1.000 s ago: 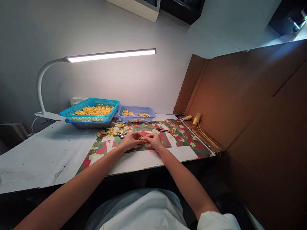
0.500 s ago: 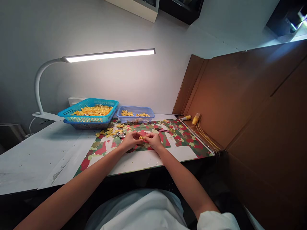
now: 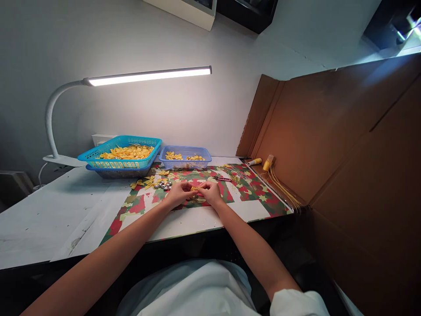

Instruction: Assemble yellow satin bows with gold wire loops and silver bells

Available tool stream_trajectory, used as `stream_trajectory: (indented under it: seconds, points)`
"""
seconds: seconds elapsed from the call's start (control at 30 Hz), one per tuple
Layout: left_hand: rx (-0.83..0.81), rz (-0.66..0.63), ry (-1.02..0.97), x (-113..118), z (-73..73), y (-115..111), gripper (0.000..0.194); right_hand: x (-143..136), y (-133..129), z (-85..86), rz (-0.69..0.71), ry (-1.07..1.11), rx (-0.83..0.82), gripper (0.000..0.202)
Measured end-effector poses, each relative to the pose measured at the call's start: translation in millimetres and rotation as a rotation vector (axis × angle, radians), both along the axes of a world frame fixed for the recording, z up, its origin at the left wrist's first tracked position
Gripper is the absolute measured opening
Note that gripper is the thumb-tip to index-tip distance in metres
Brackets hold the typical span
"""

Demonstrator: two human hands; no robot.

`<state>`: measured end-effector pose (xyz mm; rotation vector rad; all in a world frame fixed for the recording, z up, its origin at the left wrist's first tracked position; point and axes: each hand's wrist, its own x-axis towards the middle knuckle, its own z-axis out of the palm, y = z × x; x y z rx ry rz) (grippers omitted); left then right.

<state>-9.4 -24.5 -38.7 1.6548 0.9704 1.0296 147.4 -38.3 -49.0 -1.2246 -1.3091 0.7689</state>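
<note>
My left hand point(image 3: 179, 194) and my right hand point(image 3: 211, 192) meet over the patterned sheet, fingertips pinched together on a small yellow ribbon bow point(image 3: 195, 188). Fingers partly cover the bow, and its finer details are too small to make out. Left of my left hand lies a little heap of shiny silver bells point(image 3: 164, 186). Loose yellow bows point(image 3: 149, 181) are scattered just beyond them. A thin tool with reddish handles point(image 3: 222, 178) rests behind my right hand; its exact kind is unclear.
A turquoise basket point(image 3: 120, 163) piled with yellow bows is stacked on a blue one at the back left. Beside it stands a smaller periwinkle basket point(image 3: 186, 164). A lamp point(image 3: 149, 76) hangs above. Cardboard point(image 3: 329, 131) walls the right side, near gold ties point(image 3: 283, 188).
Both hands stay in nearly the same place, still pinching the bow. The bow appears slightly turned between the fingertips. The whole view has shifted very slightly.
</note>
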Motion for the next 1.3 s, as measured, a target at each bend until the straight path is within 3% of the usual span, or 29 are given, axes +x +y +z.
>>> stream_trajectory:
  seconds: [0.67,1.0,1.1,1.2,1.3]
  points:
    - [-0.068,0.026,0.025,-1,5.6,-2,0.036,-4,-14,11.2,-0.021,-0.161,0.116,0.021]
    - [-0.044,0.193,0.036,-1,2.2,1,0.024,-6,-24,14.8,-0.202,-0.275,0.172,0.038]
    - [0.001,0.236,0.044,0,0.9,2,0.023,-9,-25,12.8,-0.139,-0.313,0.209,0.038]
    - [0.060,0.273,0.061,0,0.3,3,0.024,-13,-26,10.0,-0.043,-0.340,0.239,0.022]
    - [0.122,0.304,0.088,-1,0.7,3,0.023,-16,-25,8.3,-0.045,-0.347,0.226,0.019]
